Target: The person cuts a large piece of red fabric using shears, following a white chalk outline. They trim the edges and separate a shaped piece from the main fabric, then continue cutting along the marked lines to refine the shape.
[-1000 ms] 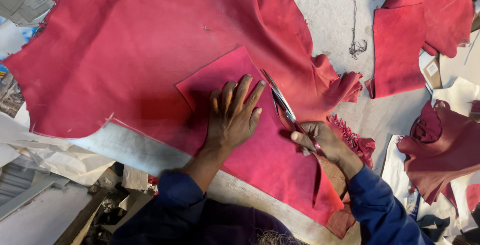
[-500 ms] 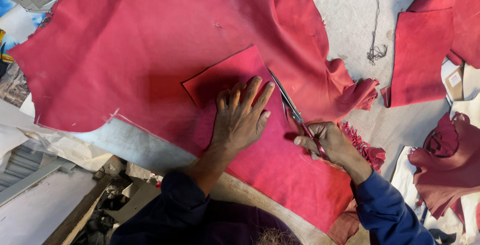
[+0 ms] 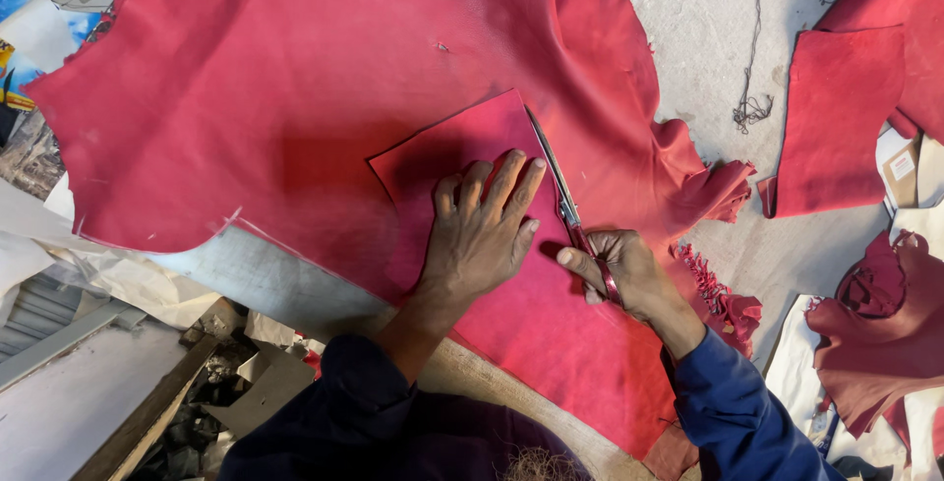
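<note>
The left hand [image 3: 482, 230] lies flat with fingers spread on a red, straight-edged pattern piece [image 3: 462, 161], pinning it to a large sheet of red leather [image 3: 275, 88], while the right hand [image 3: 619, 270] is closed around the handles of slim metal scissors [image 3: 560, 191] whose blades run along the pattern's right edge. The hide covers most of a pale grey bench [image 3: 688, 19], where smaller red leather offcuts [image 3: 846, 117] and a loose dark thread [image 3: 752, 97] lie to the right.

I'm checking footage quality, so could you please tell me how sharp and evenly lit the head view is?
Head view: sharp at centre, the left hand, right hand and scissors crisp; soft even light, a dark shadow on the red leather left of the pressing hand; no glare; edges slightly bent by the wide lens.
</note>
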